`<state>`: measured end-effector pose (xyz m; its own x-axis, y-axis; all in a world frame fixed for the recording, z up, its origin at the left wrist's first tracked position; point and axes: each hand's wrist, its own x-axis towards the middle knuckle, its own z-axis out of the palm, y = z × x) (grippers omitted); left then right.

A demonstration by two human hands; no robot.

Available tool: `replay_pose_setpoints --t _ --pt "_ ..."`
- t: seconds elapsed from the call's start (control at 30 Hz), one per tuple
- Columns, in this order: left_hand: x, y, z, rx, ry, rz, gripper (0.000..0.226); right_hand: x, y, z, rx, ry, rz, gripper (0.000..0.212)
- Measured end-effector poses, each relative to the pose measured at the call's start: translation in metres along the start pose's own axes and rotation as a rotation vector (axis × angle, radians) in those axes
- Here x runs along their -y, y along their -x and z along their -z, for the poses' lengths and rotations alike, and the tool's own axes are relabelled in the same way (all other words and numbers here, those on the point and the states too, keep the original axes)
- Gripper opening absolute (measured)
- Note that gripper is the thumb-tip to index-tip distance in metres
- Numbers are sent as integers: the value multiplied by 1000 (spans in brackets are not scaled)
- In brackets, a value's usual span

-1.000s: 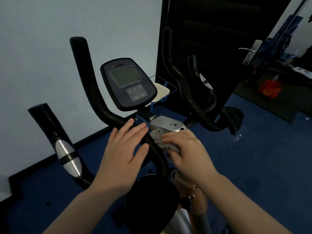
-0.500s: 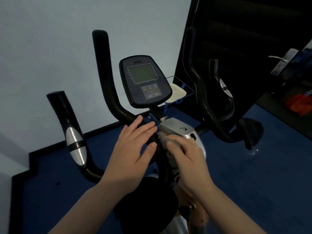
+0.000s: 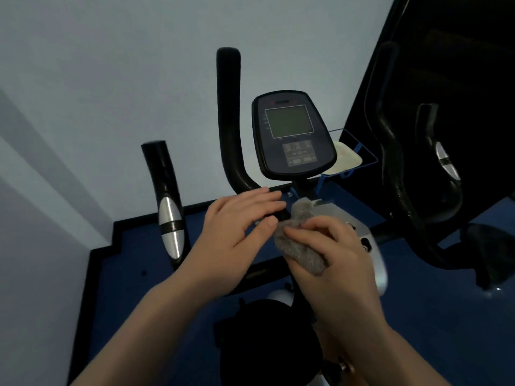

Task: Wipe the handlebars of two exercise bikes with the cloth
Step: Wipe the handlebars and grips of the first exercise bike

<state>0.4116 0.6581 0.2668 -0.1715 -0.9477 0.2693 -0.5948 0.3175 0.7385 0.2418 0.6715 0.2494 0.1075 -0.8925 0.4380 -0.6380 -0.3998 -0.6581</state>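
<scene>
A black exercise bike stands right in front of me, its console [image 3: 292,135] in the middle of the view. The black handlebar's upright left bar [image 3: 228,112] rises beside the console, and a lower left grip with a silver sensor [image 3: 168,218] sits further left. The right-side bars [image 3: 390,151] stand against a dark panel. My right hand [image 3: 331,254] is closed on a grey cloth [image 3: 295,238], pressed to the bar near the centre clamp. My left hand [image 3: 237,229] lies flat on the same bar with fingers spread, touching the cloth.
A silver bracket [image 3: 342,215] sits just right of the cloth. A blue wire holder with a pale item [image 3: 348,160] hangs behind the console. The black seat [image 3: 267,344] is below my hands. A pale wall fills the left; blue floor [image 3: 446,316] lies around the bike.
The view has swung left and down, so the bike now appears further right. My right hand has shifted the cloth slightly up the bar toward the clamp; the left hand stays flat on the bar.
</scene>
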Motion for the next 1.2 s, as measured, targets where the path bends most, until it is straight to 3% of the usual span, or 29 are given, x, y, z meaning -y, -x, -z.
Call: replay_pose_setpoints --t 0.1,0.27,0.4,0.67,0.97,1.2 --pt "11 -2 12 88 -103 -73 38 11 4 -1 19 127 48 28" --pt "23 -5 23 247 -65 -148 41 33 14 -5 16 122 -113 31" --pt "37 1 46 362 -238 -303 48 64 25 -24 197 234 -209 43" --pt "63 7 102 397 -313 -477 49 91 33 -54 48 628 -340 32" --pt "82 32 104 326 -204 -448 42 98 10 -54 264 610 -564 33" --pt "89 42 109 236 -219 -386 42 125 30 -95 187 636 -439 32"
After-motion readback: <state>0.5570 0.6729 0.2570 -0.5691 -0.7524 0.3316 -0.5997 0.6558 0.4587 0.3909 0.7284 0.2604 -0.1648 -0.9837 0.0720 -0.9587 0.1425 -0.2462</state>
